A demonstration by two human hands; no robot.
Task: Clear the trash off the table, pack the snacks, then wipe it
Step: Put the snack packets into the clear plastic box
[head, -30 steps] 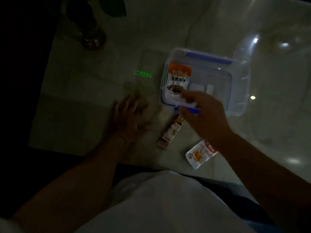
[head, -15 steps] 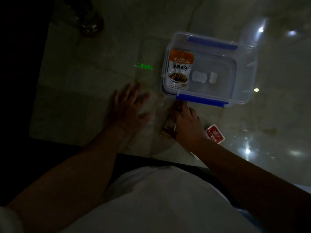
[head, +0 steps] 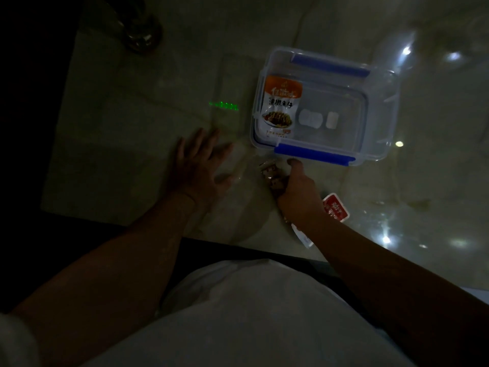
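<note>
Head view: right hand (head: 299, 197) closed around brown snack stick (head: 272, 176), long axis slanting up-left from the fist toward clear lock-lid container (head: 381, 107) just above. Left hand (head: 197, 168) flat, fingers spread, empty on worktop (head: 132, 141). Red sauce packet (head: 335, 207) right of the wrist.
</note>
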